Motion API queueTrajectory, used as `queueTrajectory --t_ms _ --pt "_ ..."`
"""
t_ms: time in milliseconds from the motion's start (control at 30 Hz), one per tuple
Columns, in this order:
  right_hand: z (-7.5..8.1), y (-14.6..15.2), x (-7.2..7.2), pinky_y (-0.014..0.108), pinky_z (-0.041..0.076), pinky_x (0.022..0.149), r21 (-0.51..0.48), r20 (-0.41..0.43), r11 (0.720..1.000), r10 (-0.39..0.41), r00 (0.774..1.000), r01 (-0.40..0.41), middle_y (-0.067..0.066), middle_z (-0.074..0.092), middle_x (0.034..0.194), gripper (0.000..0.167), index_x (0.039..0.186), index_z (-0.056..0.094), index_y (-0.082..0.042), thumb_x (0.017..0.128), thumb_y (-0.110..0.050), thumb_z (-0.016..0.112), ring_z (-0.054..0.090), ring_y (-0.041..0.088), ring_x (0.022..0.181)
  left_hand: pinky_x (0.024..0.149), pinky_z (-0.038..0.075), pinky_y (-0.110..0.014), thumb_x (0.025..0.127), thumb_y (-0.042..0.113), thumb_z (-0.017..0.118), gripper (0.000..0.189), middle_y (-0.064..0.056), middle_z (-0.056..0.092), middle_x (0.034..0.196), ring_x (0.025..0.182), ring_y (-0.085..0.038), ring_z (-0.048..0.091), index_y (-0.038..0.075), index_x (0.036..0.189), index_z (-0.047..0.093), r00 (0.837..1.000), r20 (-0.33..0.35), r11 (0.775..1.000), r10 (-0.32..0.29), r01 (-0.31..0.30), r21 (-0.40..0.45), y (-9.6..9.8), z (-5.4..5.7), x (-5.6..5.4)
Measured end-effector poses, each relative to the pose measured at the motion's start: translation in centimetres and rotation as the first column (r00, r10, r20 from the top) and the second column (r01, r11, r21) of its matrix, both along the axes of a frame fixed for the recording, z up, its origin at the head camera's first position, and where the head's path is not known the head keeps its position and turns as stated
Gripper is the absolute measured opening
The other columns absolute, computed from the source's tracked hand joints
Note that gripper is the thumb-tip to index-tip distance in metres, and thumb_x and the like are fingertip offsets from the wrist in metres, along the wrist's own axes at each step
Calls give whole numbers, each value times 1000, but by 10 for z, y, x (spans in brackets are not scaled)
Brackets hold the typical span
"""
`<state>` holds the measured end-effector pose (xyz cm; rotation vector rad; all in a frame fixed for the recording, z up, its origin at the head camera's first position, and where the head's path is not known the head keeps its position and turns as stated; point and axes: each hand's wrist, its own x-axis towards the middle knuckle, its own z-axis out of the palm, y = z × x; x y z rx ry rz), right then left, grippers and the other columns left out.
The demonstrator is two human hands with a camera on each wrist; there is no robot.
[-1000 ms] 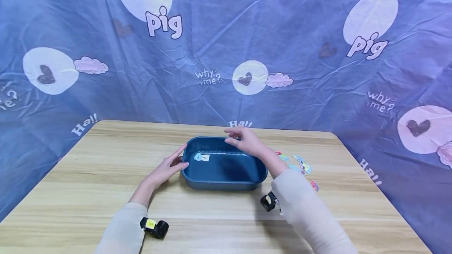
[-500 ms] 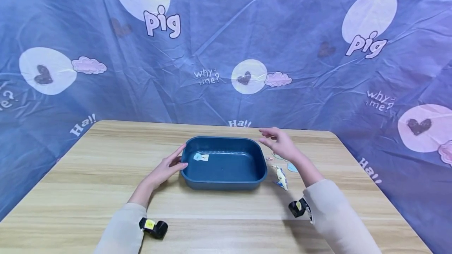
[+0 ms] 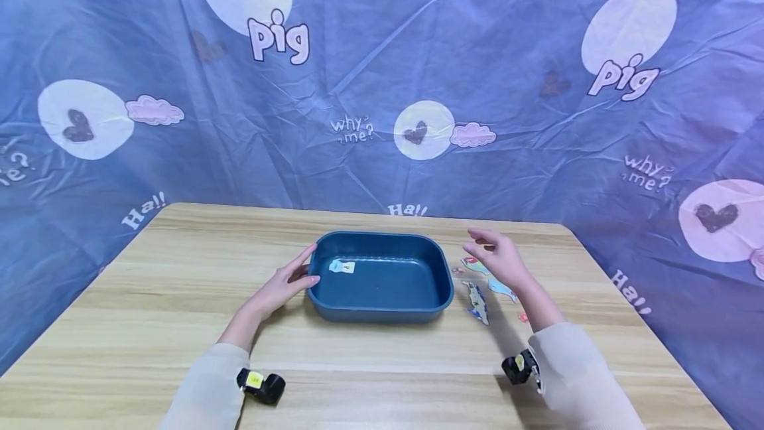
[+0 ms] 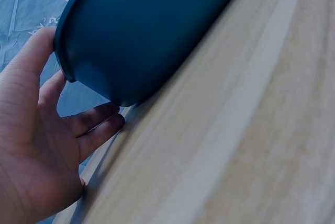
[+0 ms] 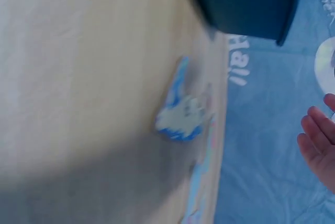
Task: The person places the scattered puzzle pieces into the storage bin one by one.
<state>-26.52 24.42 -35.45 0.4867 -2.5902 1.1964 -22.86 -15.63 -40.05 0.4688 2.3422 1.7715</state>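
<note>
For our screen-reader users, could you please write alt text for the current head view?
A person's left hand touches the left end of a dark-blue basin holding at least one small blue-and-white cutout. The right hand hovers near colourful cutouts on the wood-grain table; behind hangs a pig-print blue cloth.

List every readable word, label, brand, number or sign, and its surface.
"pig": twice, blue printed fabric backdrop
"why me?": backdrop, middle, right; partial, far left
"Ha!!": backdrop, three times
Too small to read: small yellow stickers, black wrist cameras; dark mark, blue-white cutout in blue tray
</note>
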Motion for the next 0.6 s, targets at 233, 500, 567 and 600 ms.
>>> queueTrajectory --t_ms 233,500,567,600 --pt "-19 14 -2 49 35 84 -22 -19 997 -71 997 71 28 50 111 40 111 51 12 80 -10 62 46 40 101 95 23 -47 86 18 53 64 -23 24 135 120 -36 28 14 139 17 1000 -10 1000 -2 2 -4 1 -1 0" --pt "-35 27 -6 49 34 86 4 29 994 -112 993 112 30 47 113 47 114 47 13 78 -12 64 44 40 104 96 23 -46 85 25 55 64 -18 26 135 120 -31 29 28 138 19 1000 -6 1000 9 -9 8 -5 -24 -16" --pt "-38 30 -8 48 33 88 8 57 993 -119 991 118 29 46 115 49 115 46 13 79 -14 64 42 40 106 96 23 -46 86 24 55 63 -19 27 135 120 -31 29 28 138 19 1000 -5 1000 9 -9 9 -5 -24 -16" --pt "-39 31 -9 48 32 89 19 67 992 -124 990 123 29 45 115 49 116 46 12 79 -15 64 42 40 106 96 23 -47 86 23 54 63 -19 27 135 120 -31 29 27 138 19 1000 -3 1000 7 -7 13 -5 -23 -16"
